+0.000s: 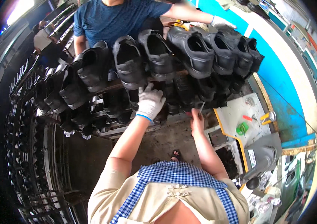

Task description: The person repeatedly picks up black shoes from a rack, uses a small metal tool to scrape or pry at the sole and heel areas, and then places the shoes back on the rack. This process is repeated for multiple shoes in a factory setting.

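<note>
My left hand (150, 102), in a white knit glove with a blue cuff, reaches up to the rack. Its fingers are slightly bent and apart, the tips against the heel of a black shoe (129, 65) in the upper row. Bare and closed, my right hand (197, 122) grips a thin pale tool (202, 108) below the lower row; its exact kind cannot be made out. Another black shoe (156, 56) stands just right of the one I touch. Shoes in the lower row are dark and partly hidden behind my left hand.
Across the rack a person in a dark blue shirt (117, 20) stretches a gloved hand (222, 23) over the shoes. At right, a white worktable (237, 112) carries a green roll (242, 128) and a can (268, 118). More racks (24, 160) line the left.
</note>
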Tool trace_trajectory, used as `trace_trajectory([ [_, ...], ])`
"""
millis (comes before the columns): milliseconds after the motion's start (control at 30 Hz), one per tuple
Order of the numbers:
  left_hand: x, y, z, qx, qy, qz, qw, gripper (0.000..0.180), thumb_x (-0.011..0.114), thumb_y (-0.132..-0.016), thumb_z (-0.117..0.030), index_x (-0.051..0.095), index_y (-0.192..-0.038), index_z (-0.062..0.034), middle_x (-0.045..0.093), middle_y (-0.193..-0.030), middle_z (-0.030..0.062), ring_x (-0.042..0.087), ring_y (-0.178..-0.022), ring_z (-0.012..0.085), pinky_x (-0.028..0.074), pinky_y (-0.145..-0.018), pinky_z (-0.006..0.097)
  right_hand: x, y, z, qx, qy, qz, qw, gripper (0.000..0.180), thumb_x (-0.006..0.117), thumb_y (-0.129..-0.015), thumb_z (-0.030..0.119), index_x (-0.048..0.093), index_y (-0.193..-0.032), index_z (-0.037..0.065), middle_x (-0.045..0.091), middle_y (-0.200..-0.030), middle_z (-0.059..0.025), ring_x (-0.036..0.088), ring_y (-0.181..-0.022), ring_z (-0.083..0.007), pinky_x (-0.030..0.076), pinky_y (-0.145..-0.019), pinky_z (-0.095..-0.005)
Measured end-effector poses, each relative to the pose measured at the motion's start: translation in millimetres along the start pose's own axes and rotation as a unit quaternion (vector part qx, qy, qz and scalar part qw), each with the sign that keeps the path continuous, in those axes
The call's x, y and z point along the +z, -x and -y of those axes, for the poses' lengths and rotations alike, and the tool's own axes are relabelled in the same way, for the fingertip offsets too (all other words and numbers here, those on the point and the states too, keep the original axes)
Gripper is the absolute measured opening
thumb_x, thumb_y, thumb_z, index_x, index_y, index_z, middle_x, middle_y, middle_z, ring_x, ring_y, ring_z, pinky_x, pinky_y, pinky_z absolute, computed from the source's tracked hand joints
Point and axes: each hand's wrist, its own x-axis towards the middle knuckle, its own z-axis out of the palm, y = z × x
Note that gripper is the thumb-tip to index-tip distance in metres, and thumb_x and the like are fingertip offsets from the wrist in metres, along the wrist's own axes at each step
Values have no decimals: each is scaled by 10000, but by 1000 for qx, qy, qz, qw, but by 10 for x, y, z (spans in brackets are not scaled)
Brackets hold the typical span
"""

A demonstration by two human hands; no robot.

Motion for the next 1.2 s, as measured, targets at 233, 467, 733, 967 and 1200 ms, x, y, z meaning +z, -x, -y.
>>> trace_trajectory([
  [233,-621,371,-413,-67,408,-56,909,434,685,-914,-367,697,-1018,55,702,-878,226,706,-842,289,525,-752,328,-11,920,565,-288,208,242,903,914,826,-798,79,281,-1530,36,642,-901,-1,415,-595,2,360,-557,-154],
  [467,-1026,626,-591,-113,871,156,452,356,643,-952,-211,629,-1207,37,696,-1082,71,655,-933,147,519,-856,291,42,1258,1110,-402,115,200,886,794,815,-823,138,390,-1476,-11,615,-936,27,413,-636,-13,366,-575,-168],
  [733,-910,853,-745,-112,873,232,414,309,640,-947,-188,633,-1176,20,703,-983,75,667,-877,147,543,-819,303,-203,1625,1337,-427,225,148,863,552,808,-824,131,590,-1322,34,594,-785,15,444,-580,-42,374,-524,-217],
  [967,-993,989,-933,24,741,203,640,283,589,-983,-186,633,-1194,-3,682,-1024,26,617,-896,129,500,-806,278,-248,1955,1833,-570,445,111,681,337,786,-747,58,699,-1070,88,569,-774,-28,584,-557,-175,485,-495,-311],
  [1200,-908,1062,-1098,181,540,-19,822,245,727,-865,-162,609,-716,-7,502,-602,148,483,-521,317,377,-493,401,-197,2189,2093,-496,706,129,489,133,700,-810,135,598,-870,73,535,-836,-48,657,-714,-176,529,-548,-321],
])
